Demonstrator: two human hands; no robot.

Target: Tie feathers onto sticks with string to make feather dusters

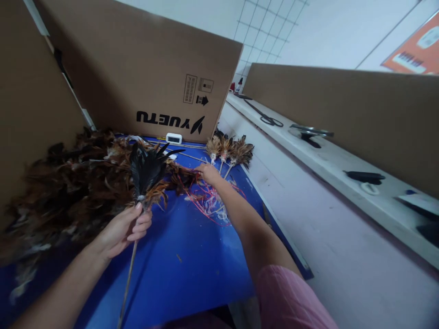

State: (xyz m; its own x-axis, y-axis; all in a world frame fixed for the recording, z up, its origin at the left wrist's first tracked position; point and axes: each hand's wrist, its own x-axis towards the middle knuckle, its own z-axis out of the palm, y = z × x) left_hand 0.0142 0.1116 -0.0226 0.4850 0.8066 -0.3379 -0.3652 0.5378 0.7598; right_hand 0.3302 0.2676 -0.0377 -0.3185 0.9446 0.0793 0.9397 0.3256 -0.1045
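My left hand is closed round the thin stick of a feather duster, just under its head. Long black feathers point up from that head, with shorter orange-brown ones at the base and a pale binding below. Farther off, my right hand has its fingers pinched at the end of a strip of brown feathers on the blue table. Pink and white strings lie tangled beneath that hand and wrist. A large heap of brown feathers spreads beside my left hand.
Several tan feather dusters lie at the table's far right. A small white digital device rests before a large cardboard box. Along the right, a white ledge holds scissors and dark tools.
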